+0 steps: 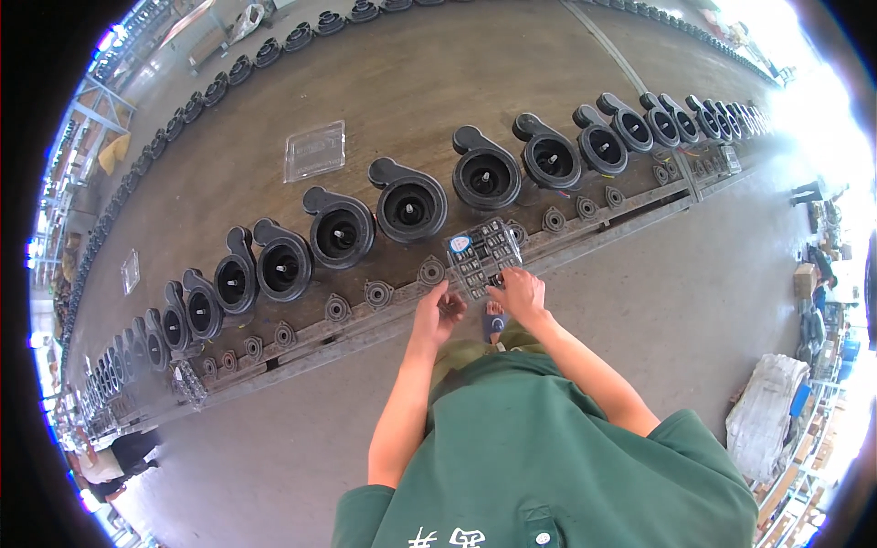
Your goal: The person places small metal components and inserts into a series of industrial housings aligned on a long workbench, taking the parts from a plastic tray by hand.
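A clear compartment tray (468,279) of small metal parts sits at the near edge of the long bench (274,137). My right hand (523,297) is at the tray's near right corner, fingertips pinched together over its compartments; anything between them is too small to make out. Beside the tray's left side, my left hand (437,315) hangs with loosely curved fingers, thumb apart, and no object visible in it. Just beyond stand black round housings, such as this one (422,230) and its neighbour (475,194), each with a metal shaft in its open middle.
Several small flanged round parts (378,293) line the bench's near rail. Flat clear plastic trays (316,152) lie farther back. Another compartment tray (189,384) is at the left. A second row of black housings (239,70) runs along the far edge. Another person (100,464) is at lower left.
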`<state>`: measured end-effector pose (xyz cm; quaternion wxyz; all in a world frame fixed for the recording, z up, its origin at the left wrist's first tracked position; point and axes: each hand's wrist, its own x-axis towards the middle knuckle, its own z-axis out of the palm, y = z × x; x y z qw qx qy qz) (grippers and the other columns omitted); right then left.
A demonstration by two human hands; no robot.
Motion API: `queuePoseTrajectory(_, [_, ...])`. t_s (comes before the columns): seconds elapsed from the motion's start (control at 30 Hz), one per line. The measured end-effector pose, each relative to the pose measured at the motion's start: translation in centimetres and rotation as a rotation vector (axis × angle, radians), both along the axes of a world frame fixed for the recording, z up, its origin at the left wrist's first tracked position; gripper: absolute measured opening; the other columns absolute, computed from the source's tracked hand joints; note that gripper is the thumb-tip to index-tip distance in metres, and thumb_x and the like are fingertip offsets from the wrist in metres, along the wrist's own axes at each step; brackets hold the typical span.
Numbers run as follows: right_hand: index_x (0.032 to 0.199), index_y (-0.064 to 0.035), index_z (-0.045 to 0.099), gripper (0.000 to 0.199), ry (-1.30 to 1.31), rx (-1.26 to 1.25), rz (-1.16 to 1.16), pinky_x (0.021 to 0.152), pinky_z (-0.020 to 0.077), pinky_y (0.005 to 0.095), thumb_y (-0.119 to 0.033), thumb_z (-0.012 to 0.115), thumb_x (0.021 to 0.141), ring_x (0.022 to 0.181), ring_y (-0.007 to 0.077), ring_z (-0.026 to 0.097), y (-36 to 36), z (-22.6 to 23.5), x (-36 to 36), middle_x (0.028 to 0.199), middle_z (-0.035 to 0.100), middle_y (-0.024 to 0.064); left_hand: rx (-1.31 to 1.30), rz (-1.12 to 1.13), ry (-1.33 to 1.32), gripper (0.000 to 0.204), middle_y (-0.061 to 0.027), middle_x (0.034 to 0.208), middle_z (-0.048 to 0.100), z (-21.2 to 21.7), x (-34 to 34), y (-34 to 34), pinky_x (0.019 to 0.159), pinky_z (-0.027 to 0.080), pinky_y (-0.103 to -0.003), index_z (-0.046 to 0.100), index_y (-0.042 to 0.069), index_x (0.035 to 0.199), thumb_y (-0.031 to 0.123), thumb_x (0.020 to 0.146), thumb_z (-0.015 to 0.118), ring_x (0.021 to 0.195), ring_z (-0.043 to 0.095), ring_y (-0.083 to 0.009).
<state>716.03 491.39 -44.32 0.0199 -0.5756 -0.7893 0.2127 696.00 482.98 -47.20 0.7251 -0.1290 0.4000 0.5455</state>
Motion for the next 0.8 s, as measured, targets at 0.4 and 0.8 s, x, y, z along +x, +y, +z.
queuePoseTrajectory(0.4, [0.083, -0.0077, 0.076, 0.025, -0.215, -0.030, -0.029, 0.074, 0.0579, 0.0447, -0.032, 0.072, 0.081, 0.084, 0.0338, 0.074, 0.7, 1.0, -1.8, 0.084, 0.075, 0.0144, 0.283, -0.067, -0.084, 0.036, -0.0269, 0.123, 0.066, 2.2, -0.2, -1.5, 0.093, 0.060, -0.045, 0.060, -0.012, 0.123, 0.016, 0.100, 0.055, 0.113, 0.067, -0.0412])
queuePoseTrajectory(0.8, [0.089, -0.0069, 0.079, 0.025, -0.296, -0.082, 0.026, 0.076, 0.0591, 0.0429, -0.027, 0.071, 0.077, 0.089, 0.0340, 0.075, 1.8, 1.2, -1.7, 0.093, 0.076, 0.0165, 0.240, -0.109, 0.064, 0.027, -0.0239, 0.111, 0.070, 1.6, 1.1, -1.2, 0.092, 0.061, -0.046, 0.065, -0.012, 0.113, 0.010, 0.097, 0.060, 0.101, 0.071, -0.0374])
